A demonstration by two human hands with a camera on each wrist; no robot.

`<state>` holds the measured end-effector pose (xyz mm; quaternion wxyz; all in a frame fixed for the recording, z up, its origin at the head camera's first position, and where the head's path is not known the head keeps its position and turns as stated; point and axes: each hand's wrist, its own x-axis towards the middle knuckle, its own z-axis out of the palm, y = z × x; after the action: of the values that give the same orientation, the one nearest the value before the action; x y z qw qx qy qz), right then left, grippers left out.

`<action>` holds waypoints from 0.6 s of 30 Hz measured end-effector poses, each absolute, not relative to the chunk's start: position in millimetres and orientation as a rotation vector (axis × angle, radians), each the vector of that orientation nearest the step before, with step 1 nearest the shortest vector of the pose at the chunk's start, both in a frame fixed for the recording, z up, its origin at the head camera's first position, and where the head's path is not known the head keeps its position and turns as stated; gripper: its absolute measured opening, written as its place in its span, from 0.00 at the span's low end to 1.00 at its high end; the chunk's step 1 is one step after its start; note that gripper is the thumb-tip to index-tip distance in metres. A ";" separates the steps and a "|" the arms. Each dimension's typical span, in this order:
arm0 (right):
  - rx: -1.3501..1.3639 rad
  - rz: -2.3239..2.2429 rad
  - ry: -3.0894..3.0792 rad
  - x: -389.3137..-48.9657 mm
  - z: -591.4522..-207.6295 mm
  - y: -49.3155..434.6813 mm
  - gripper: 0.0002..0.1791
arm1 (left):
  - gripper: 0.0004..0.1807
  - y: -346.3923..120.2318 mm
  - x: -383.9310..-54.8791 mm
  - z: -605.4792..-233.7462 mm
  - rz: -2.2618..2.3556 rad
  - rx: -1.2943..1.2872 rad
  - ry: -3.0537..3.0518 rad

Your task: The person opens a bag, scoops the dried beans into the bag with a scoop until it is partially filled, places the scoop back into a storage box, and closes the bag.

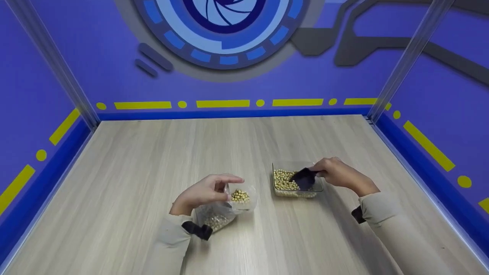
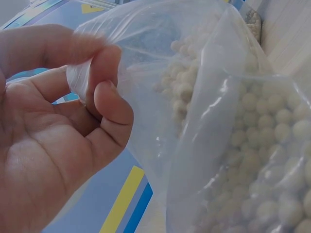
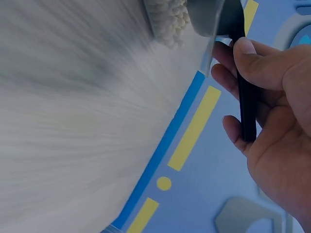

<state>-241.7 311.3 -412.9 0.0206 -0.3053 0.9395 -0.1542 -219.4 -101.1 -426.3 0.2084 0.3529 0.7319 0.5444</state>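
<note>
My left hand (image 1: pixel 204 191) pinches the rim of a clear plastic bag (image 2: pixel 150 53) and holds its mouth open. Round, pale yellow beans (image 1: pixel 240 196) show inside the mouth, and more fill the bag's lower part on the table. To the right, a clear rectangular container (image 1: pixel 296 193) holds more of the same beans (image 1: pixel 284 179). My right hand (image 1: pixel 338 172) grips the handle of a black scoop (image 1: pixel 304 178), its fingers and thumb around it in the right wrist view. The scoop's blade is down in the container among the beans; how much it carries is hidden.
Everything stands on a light wood-grain table (image 1: pixel 153 152). Blue panels with yellow markings (image 1: pixel 222 104) border its back and both sides. Metal posts (image 1: pixel 405 61) rise at the back corners. The bag and the container stand a short gap apart.
</note>
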 end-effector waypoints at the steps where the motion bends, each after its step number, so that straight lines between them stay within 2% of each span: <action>1: -0.938 -0.484 2.910 -241.8 -413.9 311.4 0.19 | 0.27 -101.1 -219.3 -426.4 1.514 0.979 2.037; 18: -0.972 -0.579 2.919 -244.6 -429.0 304.8 0.18 | 0.28 -101.2 -219.2 -426.0 1.525 0.981 2.015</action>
<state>-244.6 304.8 -429.0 0.0057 -0.3104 0.9324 -0.1850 -219.2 -101.2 -426.0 0.2141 0.3535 0.7261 0.5495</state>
